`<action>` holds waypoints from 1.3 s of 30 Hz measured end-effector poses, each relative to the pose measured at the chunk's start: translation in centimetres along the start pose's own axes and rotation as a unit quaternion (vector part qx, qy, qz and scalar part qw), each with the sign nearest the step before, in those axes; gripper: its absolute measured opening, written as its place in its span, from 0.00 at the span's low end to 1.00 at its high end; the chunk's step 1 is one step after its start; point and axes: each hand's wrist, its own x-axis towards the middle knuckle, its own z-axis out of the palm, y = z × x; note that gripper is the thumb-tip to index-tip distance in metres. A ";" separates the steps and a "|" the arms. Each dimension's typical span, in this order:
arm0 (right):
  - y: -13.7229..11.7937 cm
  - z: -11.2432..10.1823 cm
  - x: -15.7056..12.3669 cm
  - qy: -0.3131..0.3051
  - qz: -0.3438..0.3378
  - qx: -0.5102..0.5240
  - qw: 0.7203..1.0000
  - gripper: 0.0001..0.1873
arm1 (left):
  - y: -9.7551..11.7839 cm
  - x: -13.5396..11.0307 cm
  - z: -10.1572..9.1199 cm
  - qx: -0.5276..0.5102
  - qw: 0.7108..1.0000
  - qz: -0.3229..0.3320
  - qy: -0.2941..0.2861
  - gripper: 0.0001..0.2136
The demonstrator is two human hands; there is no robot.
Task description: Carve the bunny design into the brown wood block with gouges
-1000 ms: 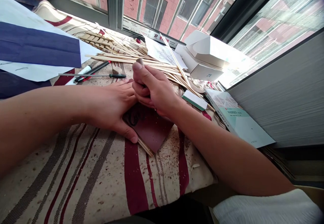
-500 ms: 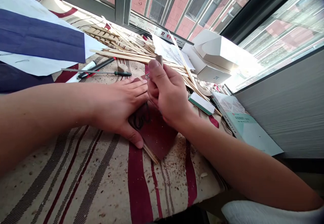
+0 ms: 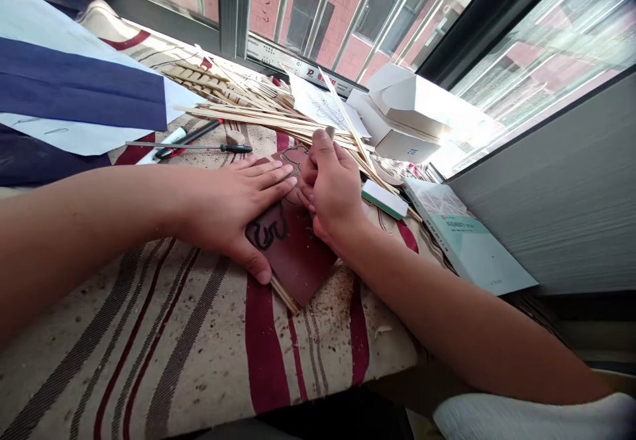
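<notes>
A dark red board (image 3: 298,254) with black drawn outlines lies on the striped cloth (image 3: 163,360). My left hand (image 3: 233,208) lies flat on the board's left part, fingers stretched out and pressing it down. My right hand (image 3: 330,191) is closed round a small tool whose pale handle end (image 3: 329,133) sticks up above the thumb; its lower end meets the board near the far outline. Thin wooden strips (image 3: 285,294) poke out from under the board's near corner.
A heap of wooden sticks (image 3: 258,112) lies beyond the hands. A thin green-handled tool (image 3: 189,147) and a marker (image 3: 166,142) lie at the left, by blue and white paper (image 3: 79,92). White boxes (image 3: 407,112), a small green-edged block (image 3: 382,198) and a booklet (image 3: 467,238) sit at the right. Wood shavings dot the cloth.
My right hand has moved away from me along the board, uncovering more of the black outline. My left hand stays pressed flat in the same place.
</notes>
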 end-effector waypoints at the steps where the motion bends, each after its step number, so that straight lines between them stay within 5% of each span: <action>1: -0.1 -0.1 0.0 -0.028 0.016 0.001 0.999 0.31 | -0.1 0.0 0.0 0.002 1.000 0.008 0.008 0.72; 5: -0.7 -0.2 -0.1 -0.202 0.078 0.010 0.976 0.30 | -0.3 -0.1 0.1 0.000 0.998 0.043 0.035 0.66; 10: -0.3 0.0 0.0 0.011 0.017 0.035 0.999 0.27 | -0.1 0.0 0.1 0.003 1.000 0.000 -0.003 0.74; 11: -0.3 0.0 0.0 0.014 0.022 0.039 0.999 0.27 | -0.1 0.0 0.1 0.002 1.000 -0.007 -0.008 0.75; 16: -0.4 -0.1 -0.1 -0.184 0.058 0.053 0.980 0.32 | 0.4 0.1 -0.5 -0.005 1.000 -0.004 -0.015 0.73; 20: 0.3 -0.3 -0.1 -0.017 -0.022 0.053 0.998 0.31 | 0.4 0.0 -0.4 -0.010 0.999 -0.027 -0.027 0.76; 22: 0.4 -0.4 -0.2 0.008 -0.030 0.048 0.998 0.29 | 0.3 0.0 -0.4 -0.008 0.999 -0.028 -0.022 0.76; 26: -0.2 -0.5 -0.2 -0.194 0.031 0.061 0.979 0.29 | 0.1 -0.1 -0.4 -0.006 1.000 0.022 0.006 0.70; 28: -0.3 -0.5 -0.1 -0.235 0.040 0.059 0.969 0.29 | 0.1 -0.1 -0.4 -0.004 0.999 0.032 0.008 0.68; 32: 0.5 -0.5 0.2 -0.045 -0.029 0.044 0.998 0.28 | 0.3 -0.1 -0.5 0.010 0.999 -0.013 -0.030 0.75; 35: 1.0 -0.3 0.0 0.093 -0.059 0.014 0.994 0.26 | 0.5 -0.1 -0.5 0.012 0.999 -0.031 -0.038 0.76; 37: 0.8 -0.2 -0.4 0.113 -0.072 0.011 0.991 0.25 | 0.6 -0.1 -0.5 0.009 0.999 -0.033 -0.032 0.76; 39: 0.2 -0.3 -0.8 0.056 -0.078 0.034 0.995 0.24 | 0.5 -0.1 -0.5 0.007 0.999 -0.028 -0.025 0.75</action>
